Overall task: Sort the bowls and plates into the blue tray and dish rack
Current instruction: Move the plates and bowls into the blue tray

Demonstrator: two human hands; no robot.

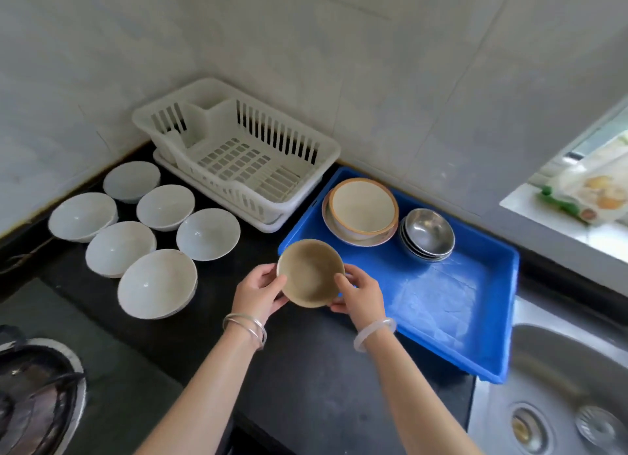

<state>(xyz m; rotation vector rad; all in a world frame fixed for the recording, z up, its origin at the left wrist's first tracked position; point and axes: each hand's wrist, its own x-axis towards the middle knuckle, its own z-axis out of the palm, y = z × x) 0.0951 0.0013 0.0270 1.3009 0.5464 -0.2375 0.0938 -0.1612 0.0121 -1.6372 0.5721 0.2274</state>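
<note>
A small tan bowl (310,272) is held above the near-left corner of the blue tray (452,305), with my left hand (260,290) on its left rim and my right hand (358,295) on its right rim. At the tray's far end a cream bowl with an orange rim (363,206) sits on a plate, and a stack of steel bowls (427,234) stands to its right. The white dish rack (238,155) in the corner holds nothing. Several white bowls (158,283) sit upright on the black counter to the left.
A steel sink (557,386) lies to the right of the tray. A gas burner (37,397) is at the bottom left. A windowsill with a food packet (591,189) is at the right. Tiled walls close the corner behind the rack.
</note>
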